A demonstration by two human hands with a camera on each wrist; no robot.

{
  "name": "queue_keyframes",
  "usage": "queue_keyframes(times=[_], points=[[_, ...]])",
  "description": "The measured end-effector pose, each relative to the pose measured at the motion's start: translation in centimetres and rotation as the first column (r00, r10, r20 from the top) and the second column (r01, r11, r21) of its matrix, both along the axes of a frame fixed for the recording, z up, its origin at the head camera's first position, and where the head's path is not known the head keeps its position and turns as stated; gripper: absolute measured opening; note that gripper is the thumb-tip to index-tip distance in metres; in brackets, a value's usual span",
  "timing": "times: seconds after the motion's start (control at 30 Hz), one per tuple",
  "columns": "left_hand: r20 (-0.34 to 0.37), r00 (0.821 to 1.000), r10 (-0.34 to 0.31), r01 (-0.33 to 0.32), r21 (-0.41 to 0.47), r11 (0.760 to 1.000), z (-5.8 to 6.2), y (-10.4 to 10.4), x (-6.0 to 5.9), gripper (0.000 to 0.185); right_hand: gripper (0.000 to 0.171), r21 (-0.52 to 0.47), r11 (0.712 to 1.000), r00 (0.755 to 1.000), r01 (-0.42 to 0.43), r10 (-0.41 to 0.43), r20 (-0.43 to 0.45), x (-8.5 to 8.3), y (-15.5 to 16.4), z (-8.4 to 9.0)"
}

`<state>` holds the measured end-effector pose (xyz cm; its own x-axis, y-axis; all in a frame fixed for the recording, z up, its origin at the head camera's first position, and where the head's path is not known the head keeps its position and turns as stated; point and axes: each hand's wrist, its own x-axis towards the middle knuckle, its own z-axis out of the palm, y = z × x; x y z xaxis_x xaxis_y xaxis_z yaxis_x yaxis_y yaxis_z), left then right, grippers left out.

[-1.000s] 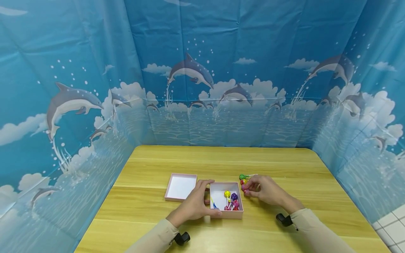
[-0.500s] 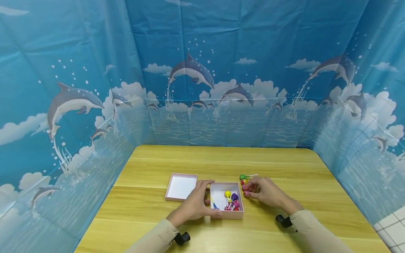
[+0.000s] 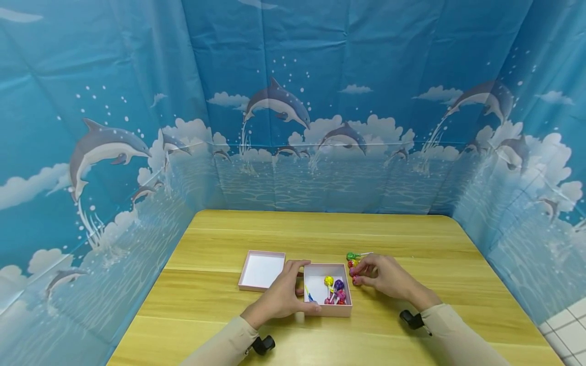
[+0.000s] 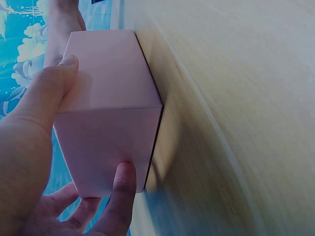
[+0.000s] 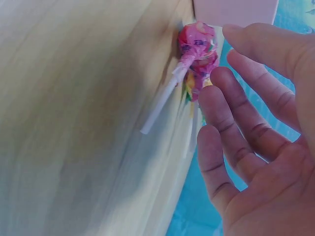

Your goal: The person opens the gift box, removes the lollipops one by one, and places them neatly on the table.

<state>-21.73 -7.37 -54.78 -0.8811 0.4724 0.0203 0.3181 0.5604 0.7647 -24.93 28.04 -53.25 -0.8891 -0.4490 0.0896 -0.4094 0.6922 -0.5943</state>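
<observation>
My left hand (image 3: 285, 292) grips the open pink box (image 3: 336, 311) by its left side, thumb on the front wall and fingers round the side, as the left wrist view shows. Inside the box lie several wrapped lollipops: a yellow one (image 3: 328, 280), a purple one (image 3: 339, 284), and pink and red ones. To the box's right, my right hand (image 3: 386, 276) hovers with relaxed fingers apart, fingertips right at a pink lollipop (image 5: 197, 39) whose white stick points away from the box. Behind it on the table are another pink lollipop, a red-and-yellow one (image 3: 352, 263) and a green one (image 3: 353, 256).
A shallow pink box lid (image 3: 262, 270) with a white inside lies left of the box, behind my left hand. The wooden table (image 3: 220, 234) is bounded at the back and sides by a blue curtain (image 3: 293, 183) printed with dolphins.
</observation>
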Motion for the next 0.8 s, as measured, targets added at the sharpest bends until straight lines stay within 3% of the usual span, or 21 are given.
queue_keyframes(times=[0.33,0.63,0.8], points=[[-0.001,1.000,-0.003,0.003,0.005,1.000,0.1,0.0,0.0,0.122,0.008,0.024,1.000,0.998,0.007,-0.006,-0.069,0.2,-1.0,1.2],[-0.004,1.000,-0.005,0.005,0.013,1.000,-0.1,-0.2,-0.1,0.122,0.010,0.030,0.999,0.982,-0.039,0.044,-0.182,0.5,-2.5,2.7],[-0.005,1.000,-0.009,0.009,0.018,1.000,-0.1,-0.2,-0.1,0.122,0.014,0.049,0.996,0.977,-0.068,0.077,-0.200,0.4,-3.4,3.7]])
